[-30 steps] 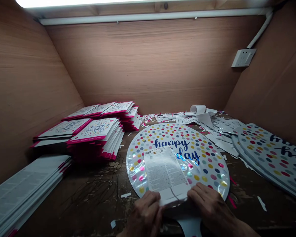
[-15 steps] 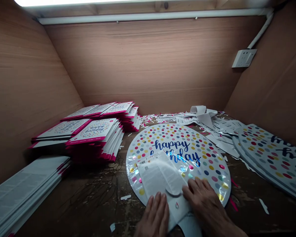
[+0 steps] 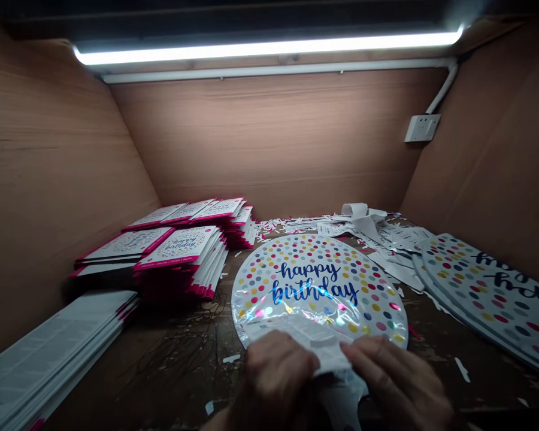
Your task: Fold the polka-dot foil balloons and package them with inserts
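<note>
Left hand [image 3: 273, 371]: near edge of the balloon, curled and narrow, knuckles up, on the left end of the white paper sheet [image 3: 327, 353]. Thumb is hidden, so I cannot tell if it really pinches.
Right hand [image 3: 397, 377]: also narrow, bent fingers lie on the right end of the same sheet. Grip is not clear.
Arm pose: the left forearm [image 3: 215, 422] comes low from the near side; the hands stay close together.
Paper sheet: crumpled, it lies between the hands, over the near edge of the balloon.
Good handling: fingers low and close to the foil, moving slowly, so the foil does not crease or tear.
Foil balloon [image 3: 317, 281]: round, silver, with coloured dots and blue "happy birthday", flat on the bench, straight ahead. Its white neck tab [image 3: 341, 407] is near, under the hands.
Bench [image 3: 184, 365]: dark, worn wood with paper bits.
Left: printed sheets [image 3: 49, 359] near, pink-edged packs [image 3: 179, 251] farther.
Right: more dotted balloons [image 3: 489, 299].
Far: paper strips [image 3: 363, 221], a wall socket [image 3: 422, 127].
</note>
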`<state>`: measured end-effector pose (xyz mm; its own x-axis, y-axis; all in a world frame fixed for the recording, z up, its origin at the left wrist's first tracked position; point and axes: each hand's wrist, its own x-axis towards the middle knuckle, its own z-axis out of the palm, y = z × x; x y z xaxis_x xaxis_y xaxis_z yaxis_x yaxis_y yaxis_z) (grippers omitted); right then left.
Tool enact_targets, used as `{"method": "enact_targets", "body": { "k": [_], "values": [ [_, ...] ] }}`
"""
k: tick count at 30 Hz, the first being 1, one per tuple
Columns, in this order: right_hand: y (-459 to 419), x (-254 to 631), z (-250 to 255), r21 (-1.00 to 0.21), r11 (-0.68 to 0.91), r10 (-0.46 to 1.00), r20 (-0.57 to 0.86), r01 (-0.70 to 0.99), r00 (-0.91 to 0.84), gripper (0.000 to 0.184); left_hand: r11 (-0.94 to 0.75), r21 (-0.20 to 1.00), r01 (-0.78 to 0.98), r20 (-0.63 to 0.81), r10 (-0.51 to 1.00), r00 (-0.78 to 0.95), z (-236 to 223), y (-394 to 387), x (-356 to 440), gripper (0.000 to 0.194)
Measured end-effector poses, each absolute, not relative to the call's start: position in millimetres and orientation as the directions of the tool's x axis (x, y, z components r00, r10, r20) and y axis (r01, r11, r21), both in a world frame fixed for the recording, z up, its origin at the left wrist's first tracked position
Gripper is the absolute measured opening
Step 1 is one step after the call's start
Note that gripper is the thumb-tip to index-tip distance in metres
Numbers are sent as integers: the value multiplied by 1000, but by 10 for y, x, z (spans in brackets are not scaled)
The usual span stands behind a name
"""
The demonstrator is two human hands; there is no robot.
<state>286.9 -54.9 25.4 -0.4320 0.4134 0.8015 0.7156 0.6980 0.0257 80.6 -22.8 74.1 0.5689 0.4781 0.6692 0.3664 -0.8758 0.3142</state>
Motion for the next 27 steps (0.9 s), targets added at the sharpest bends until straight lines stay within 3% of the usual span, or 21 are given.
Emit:
{"method": "enact_targets", "body": {
  "k": [4, 9, 11, 14, 19, 23, 27],
  "values": [
    [-425, 2872, 768, -31, 685, 478, 773, 728, -417, 41, -617, 637, 463, 414, 780, 469, 1289, -135, 1008, 28],
    [-269, 2765, 884, -115, 633, 616, 675, 766, -407, 39, -313, 863, 395, 126, 893, 432, 1405, 49, 1122, 24],
    [-202, 2726, 859, -217, 589, 712, 596, 779, -372, 35, -238, 893, 382, 58, 903, 426, 1344, 121, 1130, 24],
    [-104, 2699, 845, -486, 502, 853, 414, 715, -317, 19, -155, 916, 369, -11, 912, 410, 1232, 194, 1105, 23],
    [-26, 2764, 837, -919, 208, 895, 40, 335, -444, 18, 2, 940, 342, -150, 901, 406, 1081, 191, 957, 21],
    [-12, 2829, 720, -996, -58, 825, -87, 70, -558, 27, 180, 958, 221, -255, 888, 384, 991, 117, 824, 25],
    [24, 2728, 512, -999, 27, 794, -7, 47, -607, 24, 260, 955, 144, -293, 901, 321, 903, 19, 747, 25]
  ]
}}
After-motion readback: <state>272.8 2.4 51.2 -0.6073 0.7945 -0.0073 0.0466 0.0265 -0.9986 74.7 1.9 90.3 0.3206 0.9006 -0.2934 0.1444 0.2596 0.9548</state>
